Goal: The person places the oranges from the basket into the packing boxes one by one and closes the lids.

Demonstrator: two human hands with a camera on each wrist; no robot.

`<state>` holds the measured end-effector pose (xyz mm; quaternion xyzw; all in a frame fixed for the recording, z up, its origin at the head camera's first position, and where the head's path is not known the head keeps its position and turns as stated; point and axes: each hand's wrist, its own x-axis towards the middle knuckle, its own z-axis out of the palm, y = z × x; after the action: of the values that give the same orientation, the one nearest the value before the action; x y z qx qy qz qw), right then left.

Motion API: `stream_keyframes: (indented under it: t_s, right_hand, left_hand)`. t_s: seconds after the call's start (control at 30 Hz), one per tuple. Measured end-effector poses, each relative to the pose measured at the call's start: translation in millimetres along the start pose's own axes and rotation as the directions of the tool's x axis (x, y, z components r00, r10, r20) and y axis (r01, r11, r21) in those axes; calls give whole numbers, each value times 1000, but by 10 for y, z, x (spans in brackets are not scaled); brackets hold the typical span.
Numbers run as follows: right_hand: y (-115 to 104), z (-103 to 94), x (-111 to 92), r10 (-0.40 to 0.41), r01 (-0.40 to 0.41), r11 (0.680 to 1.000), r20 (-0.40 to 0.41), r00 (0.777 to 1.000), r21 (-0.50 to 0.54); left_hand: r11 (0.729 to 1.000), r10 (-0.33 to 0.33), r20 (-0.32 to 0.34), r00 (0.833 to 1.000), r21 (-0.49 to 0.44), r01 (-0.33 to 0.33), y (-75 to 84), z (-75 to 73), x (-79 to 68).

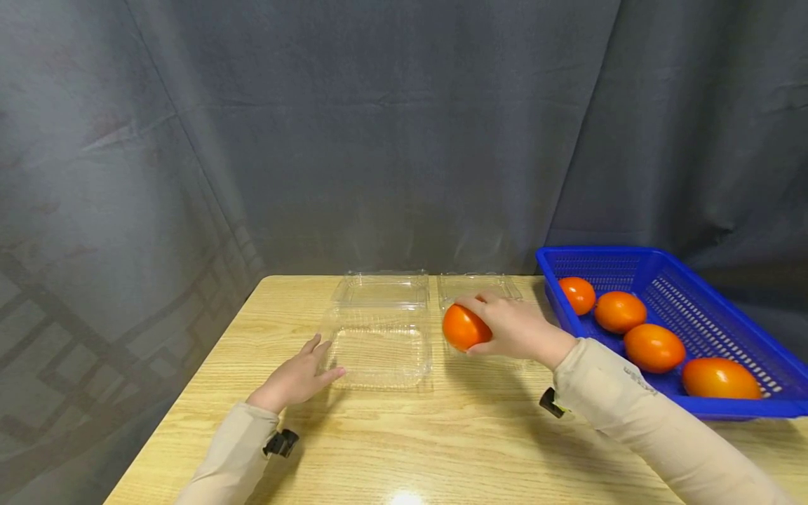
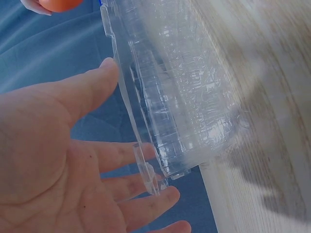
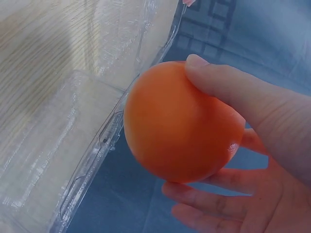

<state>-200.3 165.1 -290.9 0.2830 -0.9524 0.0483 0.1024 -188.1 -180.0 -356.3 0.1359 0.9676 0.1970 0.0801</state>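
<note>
Apparent transfer step: right hand (image 1: 517, 328) pinches an orange fruit (image 1: 463, 328) held by the right clear box (image 1: 476, 285), left hand (image 1: 298, 379) is spread beside the left clear box (image 1: 379, 354), contact unclear; next move likely calls for lowering the fruit and releasing gently.

Head view: dark grey cloth backdrop (image 1: 391, 140), sweeping 9 o'clock through 12 to 3; creased, with long slanting seams towards 11 and 1; darker lattice-like marks (image 1: 57, 365) at 8; pale wood-grain table (image 1: 454, 449) at 6, grain running roughly 9 to 3; small white glare (image 1: 406, 498) on its surface at 6; cloth reads bluer in both wrist views.
</note>
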Motion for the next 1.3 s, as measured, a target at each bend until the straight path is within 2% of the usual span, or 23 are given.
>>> stream_keyframes:
  t_s: [0.37,0.63,0.93,1.3]
  right_hand:
    - [-39,38,4,-26,26,1000,-28,999,10]
    - [-70,61,11,-19,19,1000,-20,1000,6]
    - [-95,91,23,-44,43,999,-27,999,-24]
    - [-140,143,45,-58,58,998,-32,998,22]
  left_hand:
    - [1000,-7,0,1000,-1,7,2,4,2]
    - [1000,-4,-3,1000,5,4,2,6,4]
    - [1000,-4,4,1000,7,3,17,-5,-11]
    - [1000,-5,6,1000,10,5,26,-6,-25]
